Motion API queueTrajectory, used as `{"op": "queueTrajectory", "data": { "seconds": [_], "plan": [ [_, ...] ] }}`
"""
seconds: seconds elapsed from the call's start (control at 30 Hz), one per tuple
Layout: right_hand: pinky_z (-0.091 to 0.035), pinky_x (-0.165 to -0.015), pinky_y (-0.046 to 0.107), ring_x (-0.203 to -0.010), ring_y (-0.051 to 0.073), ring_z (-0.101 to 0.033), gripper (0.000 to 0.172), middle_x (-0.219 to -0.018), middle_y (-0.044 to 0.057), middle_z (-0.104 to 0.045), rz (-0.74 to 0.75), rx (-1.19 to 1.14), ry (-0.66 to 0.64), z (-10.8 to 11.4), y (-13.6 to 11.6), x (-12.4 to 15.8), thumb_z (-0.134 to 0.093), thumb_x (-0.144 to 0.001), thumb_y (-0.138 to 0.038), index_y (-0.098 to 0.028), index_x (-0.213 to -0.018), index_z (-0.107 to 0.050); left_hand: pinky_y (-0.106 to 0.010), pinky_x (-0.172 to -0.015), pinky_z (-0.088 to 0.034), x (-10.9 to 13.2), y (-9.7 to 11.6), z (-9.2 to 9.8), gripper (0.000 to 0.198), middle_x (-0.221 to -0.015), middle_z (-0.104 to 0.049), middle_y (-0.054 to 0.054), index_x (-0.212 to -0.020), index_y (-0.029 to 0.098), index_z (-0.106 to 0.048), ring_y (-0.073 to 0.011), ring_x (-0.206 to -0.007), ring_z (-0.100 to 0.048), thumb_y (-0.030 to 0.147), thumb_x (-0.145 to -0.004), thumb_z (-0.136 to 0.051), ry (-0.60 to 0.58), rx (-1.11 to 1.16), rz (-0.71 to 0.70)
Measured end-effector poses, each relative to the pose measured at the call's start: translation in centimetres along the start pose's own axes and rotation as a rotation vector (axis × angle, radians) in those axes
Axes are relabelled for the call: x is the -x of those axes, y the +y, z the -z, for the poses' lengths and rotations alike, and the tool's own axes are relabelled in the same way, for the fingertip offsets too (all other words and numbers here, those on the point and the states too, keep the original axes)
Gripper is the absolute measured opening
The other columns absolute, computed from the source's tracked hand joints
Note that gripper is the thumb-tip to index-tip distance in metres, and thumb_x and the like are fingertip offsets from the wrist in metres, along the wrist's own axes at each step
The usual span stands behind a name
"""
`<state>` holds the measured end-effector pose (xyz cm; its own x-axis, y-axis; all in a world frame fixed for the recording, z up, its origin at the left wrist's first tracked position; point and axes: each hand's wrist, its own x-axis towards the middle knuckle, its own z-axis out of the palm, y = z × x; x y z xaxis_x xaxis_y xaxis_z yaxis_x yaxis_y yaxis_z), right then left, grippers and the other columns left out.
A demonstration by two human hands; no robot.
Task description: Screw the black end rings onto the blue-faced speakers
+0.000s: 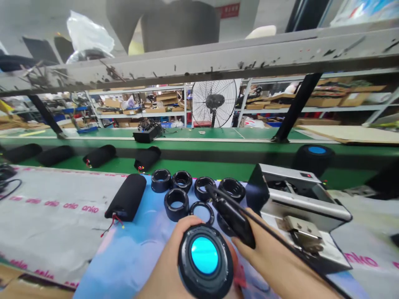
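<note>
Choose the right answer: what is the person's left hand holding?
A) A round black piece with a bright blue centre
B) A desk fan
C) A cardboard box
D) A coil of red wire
A: the left hand grips the round black piece with a bright blue centre from beneath.

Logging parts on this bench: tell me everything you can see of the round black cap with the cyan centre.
The cap sits in the left hand, tilted face-up toward the camera. A thick matte black rim, plastic or rubber by its look, surrounds a thin speckled grey band and a glossy bright cyan disc at the centre. Only the hand visibly touches it; it is held above a blue mat.
</note>
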<state>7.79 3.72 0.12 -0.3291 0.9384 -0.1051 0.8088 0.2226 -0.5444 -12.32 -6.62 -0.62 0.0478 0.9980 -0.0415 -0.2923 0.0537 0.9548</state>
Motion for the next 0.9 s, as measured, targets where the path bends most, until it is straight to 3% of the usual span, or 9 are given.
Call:
{"op": "queueTrajectory", "data": {
  "seconds": [0.1, 0.2, 0.3, 0.43, 0.47, 0.53, 0.63, 0.8, 0.9],
  "plan": [
    [-0.054, -0.084, 0.04, -0.1, 0.033, -0.078, 0.03, -0.128, 0.015, -0.073, -0.079, 0.083, -0.026, -2.8, 0.3, -0.5, -0.046, -0.104, -0.018, -0.021, -0.129, -0.062, -0.035, -0.086, -0.065, 0.2, 0.5, 0.2, 0.096, -0.108, -0.086, -0.004, -0.128, 0.031, -0.062, -0.03, -0.097, -0.083, 0.003, -0.047, -0.106, -0.035, -0.029, -0.013],
    [-0.05, -0.08, 0.04, -0.102, 0.039, -0.079, 0.032, -0.126, 0.019, -0.074, -0.172, 0.148, -0.05, -3.4, 0.1, -1.0, -0.043, -0.106, -0.015, -0.018, -0.134, -0.059, -0.035, -0.089, -0.066, 0.3, 0.4, 0.5, 0.097, -0.116, -0.085, -0.006, -0.138, 0.031, -0.056, -0.0298, -0.101, -0.084, 0.004, -0.056, -0.101, -0.033, -0.073, 0.009],
    [-0.045, -0.078, 0.037, -0.105, 0.04, -0.08, 0.031, -0.128, 0.02, -0.075, -0.195, 0.18, -0.046, -3.2, -0.5, -1.2, -0.044, -0.106, -0.012, -0.018, -0.133, -0.059, -0.049, -0.108, -0.063, 0.3, 0.2, 1.3, 0.111, -0.126, -0.084, -0.015, -0.153, 0.026, -0.044, -0.0385, -0.117, -0.082, 0.016, -0.059, -0.103, -0.074, -0.128, 0.021],
    [-0.041, -0.072, 0.033, -0.097, 0.036, -0.08, 0.023, -0.116, 0.018, -0.079, -0.218, 0.181, -0.012, -3.2, -0.8, -1.3, -0.054, -0.106, -0.015, -0.018, -0.127, -0.063, -0.059, -0.132, -0.041, 0.6, 0.3, 2.3, 0.139, -0.156, -0.067, -0.025, -0.164, 0.022, -0.033, -0.0459, -0.148, -0.064, 0.02, -0.047, -0.109, -0.142, -0.213, -0.008],
    [-0.04, -0.071, 0.033, -0.094, 0.036, -0.08, 0.022, -0.112, 0.017, -0.08, -0.218, 0.171, 0.003, -3.3, -0.7, -1.4, -0.056, -0.106, -0.016, -0.018, -0.126, -0.063, -0.058, -0.133, -0.041, 0.8, 0.4, 2.4, 0.137, -0.158, -0.067, -0.023, -0.165, 0.023, -0.033, -0.0448, -0.149, -0.063, 0.019, -0.05, -0.107, -0.16, -0.192, -0.026],
    [-0.041, -0.07, 0.034, -0.091, 0.036, -0.08, 0.023, -0.107, 0.016, -0.081, -0.208, 0.136, 0.048, -3.3, -0.6, -1.4, -0.059, -0.104, -0.018, -0.019, -0.126, -0.064, -0.053, -0.123, -0.053, 1.1, 0.7, 2.1, 0.116, -0.147, -0.075, -0.018, -0.159, 0.025, -0.043, -0.0415, -0.138, -0.072, 0.019, -0.06, -0.102, -0.166, -0.116, -0.029],
    [-0.049, -0.071, 0.035, -0.088, 0.035, -0.08, 0.027, -0.099, 0.012, -0.082, -0.178, 0.027, 0.144, -2.5, -0.4, -0.5, -0.06, -0.1, -0.025, -0.021, -0.127, -0.064, -0.044, -0.1, -0.065, 1.4, 0.3, 1.4, 0.085, -0.124, -0.082, -0.01, -0.141, 0.026, -0.06, -0.0362, -0.114, -0.081, 0.021, -0.066, -0.099, -0.097, -0.093, 0.015],
    [-0.062, -0.071, 0.034, -0.072, 0.024, -0.077, 0.042, -0.1, 0.005, -0.083, -0.035, -0.219, 0.36, 1.0, -0.5, 3.4, -0.063, -0.095, -0.057, -0.025, -0.121, -0.064, -0.05, -0.107, -0.062, 0.8, -3.2, 0.1, 0.128, -0.147, -0.067, -0.015, -0.151, 0.027, -0.051, -0.0417, -0.124, -0.074, 0.022, -0.037, -0.109, 0.137, -0.17, -0.088],
    [-0.062, -0.062, 0.032, -0.075, 0.028, -0.08, 0.045, -0.087, 0.004, -0.083, 0.052, -0.322, 0.373, 2.7, -1.4, 5.9, -0.075, -0.08, -0.063, -0.026, -0.107, -0.071, -0.049, -0.104, -0.065, 0.6, -4.2, -1.2, 0.124, -0.143, -0.072, -0.014, -0.155, 0.029, -0.052, -0.0392, -0.119, -0.078, 0.014, -0.043, -0.106, 0.161, -0.092, -0.076]
  ]
}}
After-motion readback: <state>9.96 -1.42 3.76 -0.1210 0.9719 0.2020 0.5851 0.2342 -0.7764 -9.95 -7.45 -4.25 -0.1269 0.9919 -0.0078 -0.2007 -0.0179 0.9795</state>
